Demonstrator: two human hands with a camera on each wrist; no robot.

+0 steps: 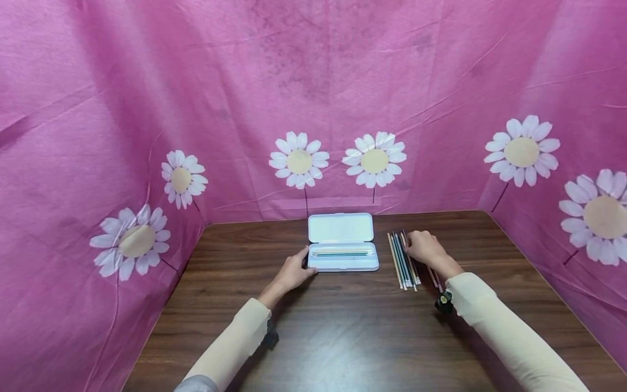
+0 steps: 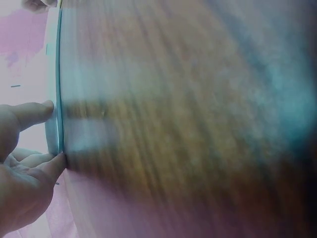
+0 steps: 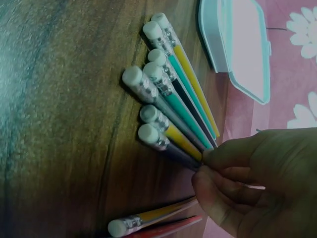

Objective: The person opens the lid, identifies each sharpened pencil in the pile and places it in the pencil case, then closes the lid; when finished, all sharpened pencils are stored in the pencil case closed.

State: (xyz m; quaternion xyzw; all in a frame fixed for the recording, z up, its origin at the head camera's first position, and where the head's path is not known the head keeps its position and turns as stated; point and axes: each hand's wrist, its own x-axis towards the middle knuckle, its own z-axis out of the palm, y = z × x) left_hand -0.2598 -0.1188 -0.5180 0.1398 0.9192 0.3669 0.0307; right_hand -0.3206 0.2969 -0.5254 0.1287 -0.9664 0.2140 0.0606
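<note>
Wide stretch of bench on the near side of the pencil case, between the forearms. Far edge tight: the lid reaches nearly to it. Strip of wood shows between the case and the row of pencils; more bench out left and right toward the side edges.

Case sits flat near the far edge, about mid-bench, long axis left-right, lid swung open to the far side. Pencils inside lie left-right along the tray, a green and a yellowish one visible.

Row is just right of the case: long axis near-far, far ends slanted a bit left, white erasers toward the near side. Yellow, green and dark barrels, fanned slightly. Two loose pencils, one yellow, one red, sit to the right of the row.

Left hand holds the case's left end, thumb at the near corner. Right hand pinches narrow at the row's far right end, on a dark pencil; can't tell if the yellow beside it is included.

Bench is dark wood grain, glare on the near part. Pink cloth with white daisies hangs left, far and right.
</note>
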